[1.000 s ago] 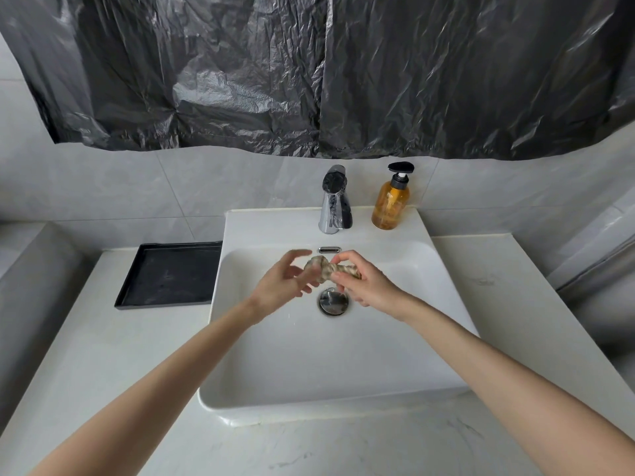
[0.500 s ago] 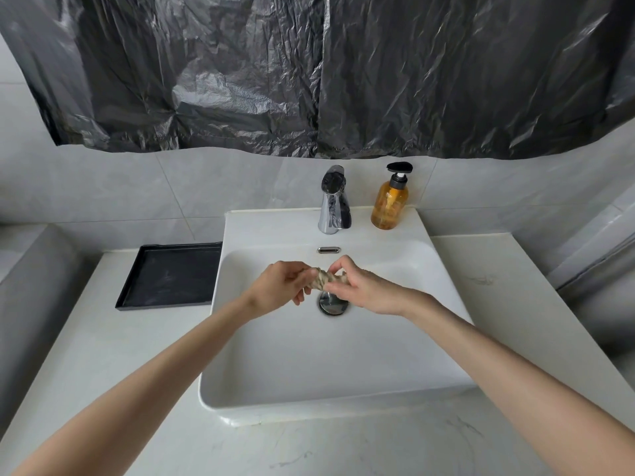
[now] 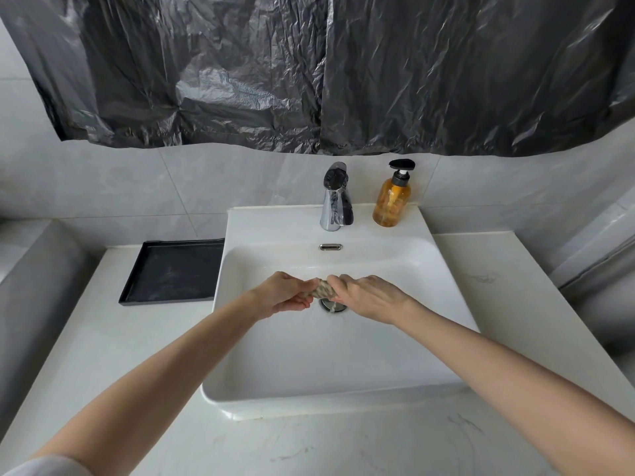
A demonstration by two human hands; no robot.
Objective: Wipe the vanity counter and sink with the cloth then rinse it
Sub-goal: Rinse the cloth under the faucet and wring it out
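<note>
- Soft, even daylight, bright overall; shadows faint inside the sink [image 3: 343,355]
- Glare streaks on the crinkled black plastic sheet [image 3: 309,63] and the chrome faucet [image 3: 335,201]
- Wide-angle bending of the counter [image 3: 498,269] edges toward the corners; focus sharp throughout

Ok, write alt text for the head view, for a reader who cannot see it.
Two bare hands, left hand and right hand, wring a twisted cloth over the drain of a white sink. Behind stand a chrome faucet and an amber soap bottle; a black tray lies left.
</note>
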